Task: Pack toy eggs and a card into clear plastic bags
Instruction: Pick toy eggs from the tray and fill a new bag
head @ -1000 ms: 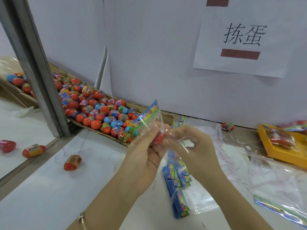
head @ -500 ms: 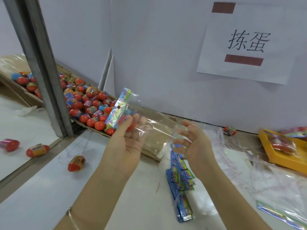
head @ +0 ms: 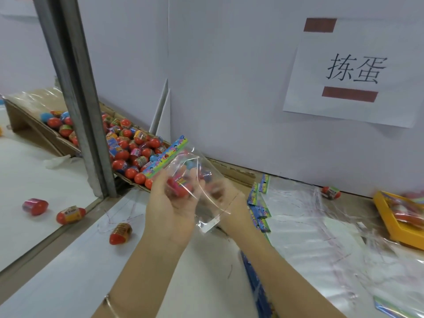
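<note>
Bag [head: 207,177] is up in front of the person, over the table [head: 68,267], between the two hands. It is clear plastic with a colourful strip [head: 169,154] at the top end and the loose end hanging toward the wrists.

Left hand [head: 172,207] is palm up under the bag, fingers curled round it and round a red egg [head: 180,185] at the fingertips. Can't tell if that egg is inside the plastic or just against it.

Right hand [head: 226,196] is just beside the left, behind the bag, seen through the plastic and blurred, so its grip can't be told. Hands are close together, wrists apart.

Around them:
- Cards [head: 259,213] in a blue pile just right of the right wrist, running down toward the bottom edge.
- Flat bags [head: 309,228] spread on the table further right.
- Yellow tray [head: 387,222] at the right edge with packed stuff in it, blurred.
- One stray egg [head: 330,192] by the wall, between the flat bags and the yellow tray.
- Cardboard box [head: 25,121] behind and left of the hands, tilted and full of eggs, mostly red with a few blue.
- Metal post [head: 75,88] stands in front of the box.
- Three loose eggs [head: 120,232] on the table to the left.
- Paper sign [head: 353,72] taped to the white wall, upper right.
- Thin bracelet [head: 110,304] on the left wrist.
</note>
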`<state>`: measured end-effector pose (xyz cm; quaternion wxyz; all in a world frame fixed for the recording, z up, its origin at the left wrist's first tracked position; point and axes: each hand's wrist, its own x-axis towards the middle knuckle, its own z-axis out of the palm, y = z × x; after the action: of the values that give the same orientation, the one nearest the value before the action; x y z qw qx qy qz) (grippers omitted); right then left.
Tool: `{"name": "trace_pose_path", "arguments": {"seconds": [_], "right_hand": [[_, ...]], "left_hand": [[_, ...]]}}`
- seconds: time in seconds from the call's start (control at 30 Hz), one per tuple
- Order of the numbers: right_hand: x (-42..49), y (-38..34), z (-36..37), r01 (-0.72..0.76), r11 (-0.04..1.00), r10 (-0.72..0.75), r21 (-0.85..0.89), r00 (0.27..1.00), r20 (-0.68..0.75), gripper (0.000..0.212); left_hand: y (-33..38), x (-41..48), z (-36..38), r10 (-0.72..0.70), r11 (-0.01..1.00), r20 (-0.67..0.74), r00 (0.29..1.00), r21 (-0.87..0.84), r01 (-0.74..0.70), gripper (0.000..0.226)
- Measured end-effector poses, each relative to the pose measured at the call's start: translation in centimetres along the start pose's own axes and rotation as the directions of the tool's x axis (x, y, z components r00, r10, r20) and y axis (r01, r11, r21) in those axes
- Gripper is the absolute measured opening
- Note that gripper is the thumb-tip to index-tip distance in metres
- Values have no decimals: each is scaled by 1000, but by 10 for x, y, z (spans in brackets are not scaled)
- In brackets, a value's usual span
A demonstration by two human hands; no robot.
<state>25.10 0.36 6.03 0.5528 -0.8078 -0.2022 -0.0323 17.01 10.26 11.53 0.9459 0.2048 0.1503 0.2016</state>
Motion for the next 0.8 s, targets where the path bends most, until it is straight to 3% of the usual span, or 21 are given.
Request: {"name": "trace_pose_path", "arguments": {"seconds": [0.07,0.13,0.2,0.27,0.37,0.47,0.53,0.63,0.73,0.8], "right_hand": [[-4,-5,-19,-145,972,172,183,974,-145,15],[-13,-16,-48,-95,927,193,364,951,-242,14],[-27,-32,-73,86,858,77,505,953,-293,13],[-45,-53,-92,266,810,-131,522,951,-280,16],[-66,-76,-104,378,862,-380,339,923,-64,20],[-73,-79,-99,427,895,-418,-130,904,94,19],[-73,-77,-93,414,860,-395,-297,910,124,20],[-74,-70,-80,441,768,-455,-465,886,88,22],[-74,-65,-71,375,779,-483,-502,870,-100,17],[-74,-63,-68,343,765,-501,-545,849,-170,14]], "left_hand": [[2,-4,2,-62,997,46,997,-34,63,28],[0,-5,1,-116,991,48,992,-63,119,42],[-3,-6,1,-183,978,44,982,-90,186,39],[-7,-6,2,-228,971,10,974,-69,228,32],[-16,-4,1,-269,962,-44,962,-67,266,40],[-21,-6,-4,-251,964,-17,968,92,251,45],[-23,-10,-3,-249,961,45,968,135,241,51],[-24,-17,1,-182,983,107,977,49,178,39],[-30,-21,3,-162,986,120,979,49,158,18],[-34,-24,3,-172,984,132,976,63,165,16]]}}
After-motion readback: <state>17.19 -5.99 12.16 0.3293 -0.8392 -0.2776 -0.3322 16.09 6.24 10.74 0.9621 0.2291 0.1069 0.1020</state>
